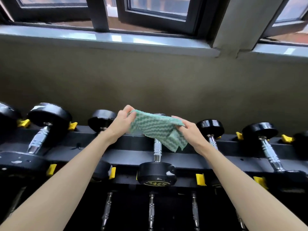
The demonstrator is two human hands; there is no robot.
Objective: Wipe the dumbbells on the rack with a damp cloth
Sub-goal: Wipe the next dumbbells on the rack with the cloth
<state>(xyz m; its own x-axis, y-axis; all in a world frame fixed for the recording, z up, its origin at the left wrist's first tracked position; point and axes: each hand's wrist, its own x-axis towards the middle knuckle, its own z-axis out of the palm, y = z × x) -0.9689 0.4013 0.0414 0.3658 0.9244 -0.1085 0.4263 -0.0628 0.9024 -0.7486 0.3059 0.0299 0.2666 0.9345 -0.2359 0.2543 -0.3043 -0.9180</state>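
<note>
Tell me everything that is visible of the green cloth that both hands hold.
The cloth is green with paler wavy stripes and looks like fuzzy towelling. It hangs in the air over the rack, stretched between both hands: the left hand grips its left edge, the right hand pinches its right edge. A folded corner droops at the lower right, in front of a chrome dumbbell handle. Dampness cannot be told.

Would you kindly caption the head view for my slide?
Green cloth held by left hand and right hand above a dumbbell.
</note>
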